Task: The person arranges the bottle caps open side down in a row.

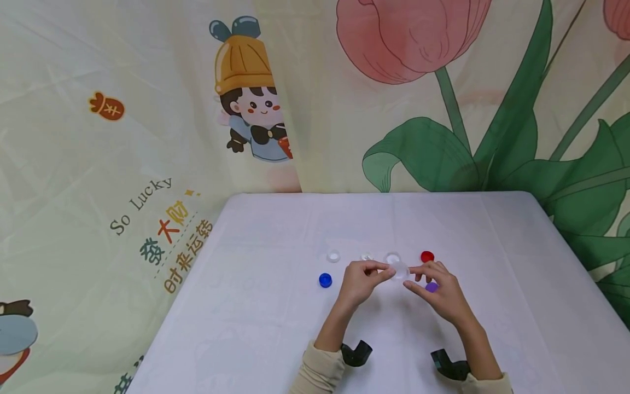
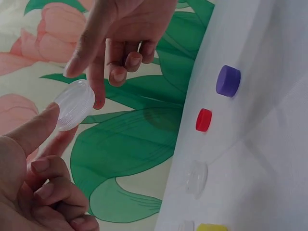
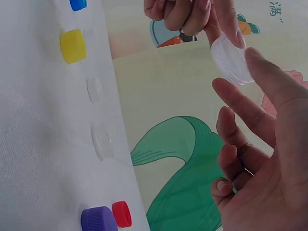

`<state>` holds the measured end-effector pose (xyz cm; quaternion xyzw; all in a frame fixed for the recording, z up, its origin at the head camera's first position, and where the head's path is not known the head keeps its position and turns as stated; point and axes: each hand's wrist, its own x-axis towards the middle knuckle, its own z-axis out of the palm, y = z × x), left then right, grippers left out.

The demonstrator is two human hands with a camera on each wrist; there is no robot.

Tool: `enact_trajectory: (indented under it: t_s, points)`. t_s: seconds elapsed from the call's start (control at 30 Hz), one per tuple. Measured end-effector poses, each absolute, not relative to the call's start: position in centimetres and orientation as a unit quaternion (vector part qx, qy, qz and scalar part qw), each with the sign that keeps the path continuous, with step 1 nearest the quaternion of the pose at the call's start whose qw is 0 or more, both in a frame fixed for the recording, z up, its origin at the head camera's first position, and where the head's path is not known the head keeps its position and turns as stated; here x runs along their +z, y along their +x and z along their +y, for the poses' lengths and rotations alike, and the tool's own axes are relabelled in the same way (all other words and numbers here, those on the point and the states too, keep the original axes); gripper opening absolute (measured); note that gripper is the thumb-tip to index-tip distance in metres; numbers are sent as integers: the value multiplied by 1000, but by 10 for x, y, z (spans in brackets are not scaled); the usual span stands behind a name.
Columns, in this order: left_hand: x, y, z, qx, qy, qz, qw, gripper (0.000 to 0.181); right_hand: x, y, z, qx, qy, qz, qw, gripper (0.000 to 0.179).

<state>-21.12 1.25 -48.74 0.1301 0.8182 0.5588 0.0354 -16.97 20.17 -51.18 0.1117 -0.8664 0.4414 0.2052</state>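
My left hand (image 1: 360, 282) pinches a clear ridged bottle cap (image 2: 76, 105) between thumb and forefinger, held up above the table. My right hand (image 1: 443, 293) is close on the cap's other side, thumb and forefinger spread apart. Its thumb overlaps the cap's edge in the right wrist view; whether it touches, I cannot tell. Beneath and around the hands lie a purple cap (image 2: 228, 81), a red cap (image 1: 427, 256) and a clear cap (image 3: 101, 141). A yellow cap (image 3: 73, 46) shows in the wrist views but is hidden by my left hand in the head view.
A blue cap (image 1: 325, 280) and a clear cap (image 1: 333, 255) lie left of the hands on the white-covered table (image 1: 256, 328). Another small clear cap (image 1: 366, 256) sits just beyond my left hand. A printed cloth (image 1: 320, 109) hangs behind the table.
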Motion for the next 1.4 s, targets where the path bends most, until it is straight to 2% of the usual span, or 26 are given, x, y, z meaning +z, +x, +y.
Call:
enact_trajectory:
  t_s: [0.23,0.53,0.67,1.0,1.4]
  points:
    - [-490,-212,11,563,202,801,-19,21,-512,-170,201,459,110,-862,184,10]
    - [-491,-210,8,552,278,785,-53,21,-511,-170,201,474,105,-859,162,16]
    - [-478,-203,6,545,308,777,-65,21,-512,-170,201,479,105,-858,154,16]
    - [-466,-195,3,538,325,776,-47,20,-515,-171,200,475,106,-860,150,12]
    - [-470,-197,4,524,324,787,-34,28,-516,-172,202,475,96,-861,152,19]
